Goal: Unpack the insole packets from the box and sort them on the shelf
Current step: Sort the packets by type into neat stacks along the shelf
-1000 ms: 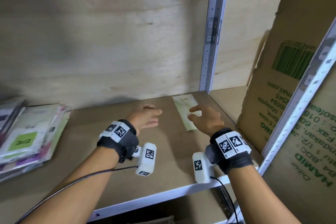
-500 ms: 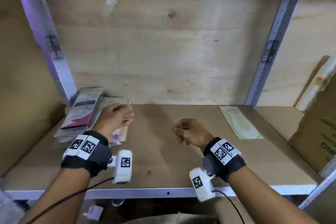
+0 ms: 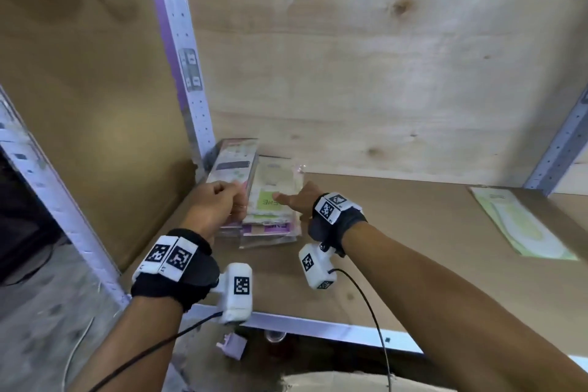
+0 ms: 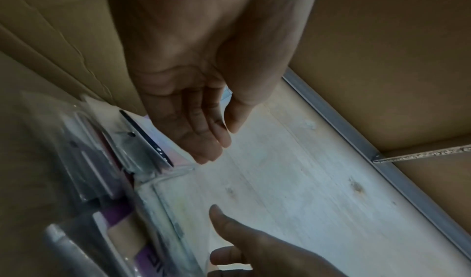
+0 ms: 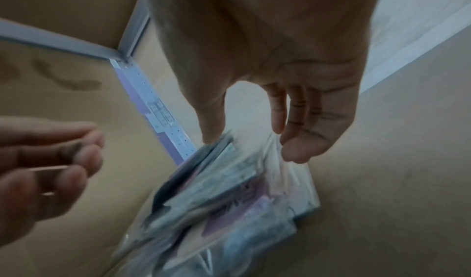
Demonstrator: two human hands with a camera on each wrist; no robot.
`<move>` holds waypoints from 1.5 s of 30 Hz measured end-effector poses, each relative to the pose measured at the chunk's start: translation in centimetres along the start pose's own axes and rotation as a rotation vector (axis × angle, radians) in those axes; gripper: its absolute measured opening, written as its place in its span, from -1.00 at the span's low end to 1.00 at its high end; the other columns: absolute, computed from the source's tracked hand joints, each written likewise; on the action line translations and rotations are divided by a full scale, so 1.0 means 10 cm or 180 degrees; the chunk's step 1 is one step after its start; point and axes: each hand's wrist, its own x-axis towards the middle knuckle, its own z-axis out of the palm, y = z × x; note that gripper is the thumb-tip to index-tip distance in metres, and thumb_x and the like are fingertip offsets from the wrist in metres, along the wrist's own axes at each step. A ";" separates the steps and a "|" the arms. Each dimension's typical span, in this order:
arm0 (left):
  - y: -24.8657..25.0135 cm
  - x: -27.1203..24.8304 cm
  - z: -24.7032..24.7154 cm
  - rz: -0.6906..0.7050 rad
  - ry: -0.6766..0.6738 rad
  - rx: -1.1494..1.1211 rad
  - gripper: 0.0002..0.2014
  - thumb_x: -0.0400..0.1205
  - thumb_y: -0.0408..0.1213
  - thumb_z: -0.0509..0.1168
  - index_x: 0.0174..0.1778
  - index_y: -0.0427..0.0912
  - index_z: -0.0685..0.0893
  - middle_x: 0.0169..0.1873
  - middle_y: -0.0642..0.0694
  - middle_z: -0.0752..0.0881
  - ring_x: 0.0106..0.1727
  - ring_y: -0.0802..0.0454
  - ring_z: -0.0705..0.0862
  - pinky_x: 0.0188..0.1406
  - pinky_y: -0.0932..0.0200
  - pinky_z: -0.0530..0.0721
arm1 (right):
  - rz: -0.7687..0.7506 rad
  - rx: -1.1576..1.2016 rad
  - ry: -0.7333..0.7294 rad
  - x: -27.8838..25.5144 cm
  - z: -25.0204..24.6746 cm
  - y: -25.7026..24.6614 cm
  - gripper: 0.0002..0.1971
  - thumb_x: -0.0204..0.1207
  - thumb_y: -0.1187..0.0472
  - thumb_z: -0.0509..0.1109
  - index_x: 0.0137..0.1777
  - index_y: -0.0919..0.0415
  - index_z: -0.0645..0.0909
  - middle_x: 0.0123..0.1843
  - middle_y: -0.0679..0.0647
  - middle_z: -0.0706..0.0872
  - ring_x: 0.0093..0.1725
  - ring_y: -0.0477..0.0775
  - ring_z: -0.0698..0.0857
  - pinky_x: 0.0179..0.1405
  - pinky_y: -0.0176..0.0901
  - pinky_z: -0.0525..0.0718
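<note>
Glossy clear-plastic insole packets point(image 3: 267, 200) lie on a matt brown shelf board point(image 3: 397, 248); the back panel point(image 3: 381, 73) is knotty plywood, the uprights point(image 3: 178, 51) perforated metal.

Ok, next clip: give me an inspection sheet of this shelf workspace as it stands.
Surface: brown shelf board with a pale metal front rail.
Job's things: stack of insole packets at the shelf's left rear corner; single green packet flat at the right.
Clutter: small lilac object below the rail.
Hands: left hand at the stack's left edge, fingers loosely bent, grip unclear; right hand open, fingertips at the top packet.
Cables: black wrist-camera cable hanging from each wrist.
Surroundings: plywood back panel, perforated metal upright, cardboard side panel.
</note>
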 end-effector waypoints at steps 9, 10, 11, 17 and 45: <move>0.01 -0.07 0.07 0.0281 -0.0008 0.0220 -0.80 0.74 -0.26 0.29 -0.10 -0.30 0.71 -0.31 -0.24 0.77 -0.44 -0.01 0.69 -0.46 0.23 0.73 | 0.0028 0.0834 -0.0200 -0.06 -0.07 0.33 -0.67 0.53 0.07 0.54 -0.09 0.29 0.50 -0.20 0.14 0.67 -0.39 0.08 0.67 -0.29 -0.05 0.70; 0.02 -0.08 0.11 0.0321 -0.0011 0.0237 -0.83 0.74 -0.29 0.29 -0.04 -0.30 0.71 -0.27 -0.27 0.77 -0.41 -0.04 0.69 -0.44 0.21 0.74 | -0.0005 0.1075 -0.0256 -0.14 -0.12 0.39 -0.73 0.57 0.17 0.50 -0.19 0.25 0.48 -0.28 0.14 0.66 -0.47 0.05 0.64 -0.38 -0.09 0.68; 0.02 -0.08 0.15 0.0371 -0.0021 0.0299 -0.88 0.74 -0.33 0.28 0.02 -0.29 0.70 -0.21 -0.28 0.77 -0.37 -0.07 0.70 -0.37 0.17 0.77 | -0.0038 0.1303 -0.0325 -0.22 -0.17 0.45 -0.74 0.60 0.25 0.46 -0.24 0.23 0.46 -0.31 0.16 0.67 -0.49 0.04 0.63 -0.44 -0.14 0.66; 0.00 -0.18 0.62 0.1105 -0.0644 0.2213 -0.42 0.55 -0.58 0.28 0.44 0.04 0.61 0.37 -0.12 0.63 0.42 -0.13 0.56 0.46 -0.09 0.56 | -0.0408 0.2323 -0.0303 -0.89 -0.72 0.81 -0.89 0.60 0.38 0.42 -0.12 0.29 0.55 -0.27 0.34 0.70 -0.36 0.18 0.61 -0.41 -0.19 0.62; -0.25 -0.75 2.27 0.0713 -0.1788 0.0266 -0.73 0.63 -0.19 0.45 0.08 -0.35 0.78 -0.10 -0.44 0.78 -0.36 0.03 0.76 -0.55 0.31 0.58 | -0.0368 0.1030 0.0074 -1.50 -1.69 2.35 -0.64 0.54 0.16 0.53 0.13 0.48 0.64 -0.13 0.19 0.63 -0.20 0.12 0.59 -0.25 -0.12 0.58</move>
